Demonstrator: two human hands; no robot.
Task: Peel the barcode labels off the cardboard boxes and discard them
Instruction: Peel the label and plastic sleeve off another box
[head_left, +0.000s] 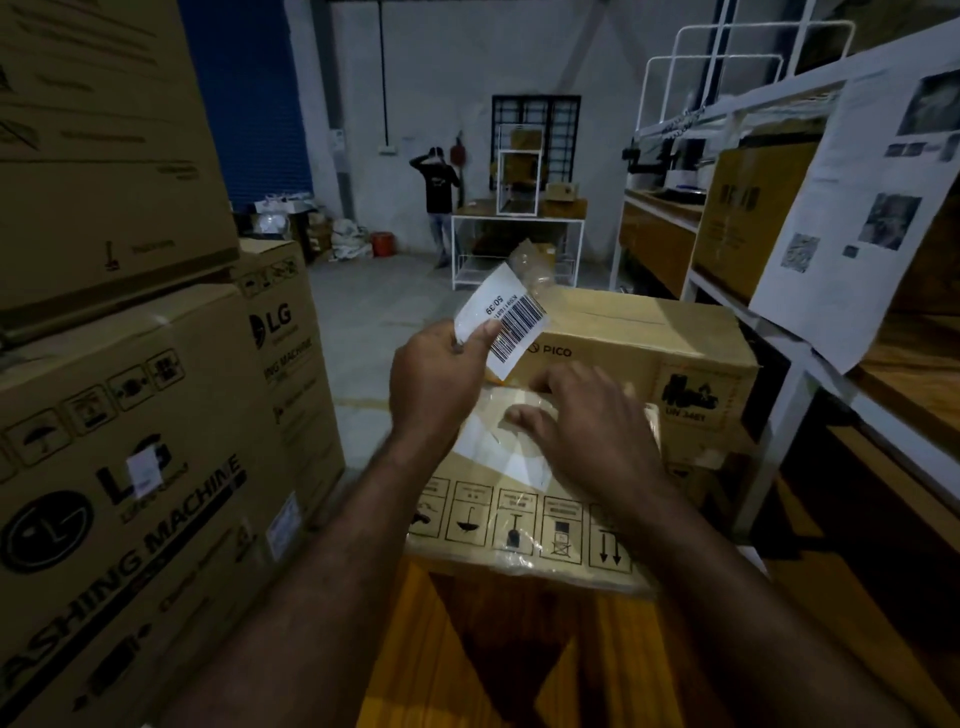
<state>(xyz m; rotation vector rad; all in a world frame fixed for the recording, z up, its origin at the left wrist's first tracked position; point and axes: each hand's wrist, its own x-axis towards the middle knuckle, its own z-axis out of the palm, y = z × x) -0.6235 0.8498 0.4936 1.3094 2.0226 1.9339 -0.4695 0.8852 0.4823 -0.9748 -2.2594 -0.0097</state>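
Note:
My left hand (439, 376) pinches a white barcode label (506, 322) between thumb and fingers and holds it lifted in the air, with a crumpled strip of clear tape (530, 265) hanging off its top end. My right hand (587, 415) lies palm down, fingers spread, on the small cardboard box (519, 525) in front of me. Under the fingers is a pale patch and clear film on the box top. Behind it stands a larger PICO box (639, 343).
Stacked LG washing machine boxes (135, 467) fill the left side, one bearing a small white label (143, 467). White metal shelving (779, 332) with boxes and a hanging printed sheet (862, 208) runs along the right. A person (439, 192) stands far back near a white table (514, 223).

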